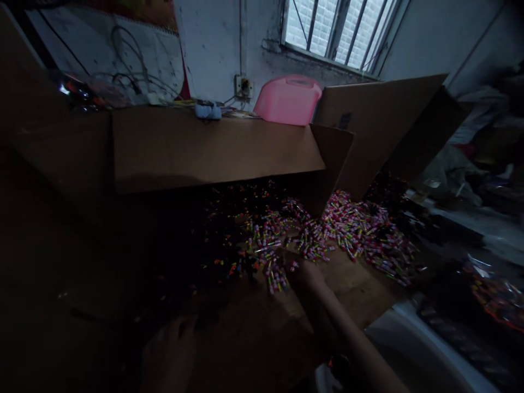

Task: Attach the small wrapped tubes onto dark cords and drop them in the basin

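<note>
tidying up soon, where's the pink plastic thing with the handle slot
In the head view, upper area just right of centre: the pink plastic thing shows above the cardboard flap, below the left end of the window and right of the wall socket.

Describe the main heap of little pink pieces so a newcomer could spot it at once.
Start at the barred window and drop past the cardboard below it to the brown work surface. The heap spreads there, beyond and right of the right hand. Its densely packed, mostly pink pieces set it apart from the sparser orange and green bits in shadow to its left.
</note>
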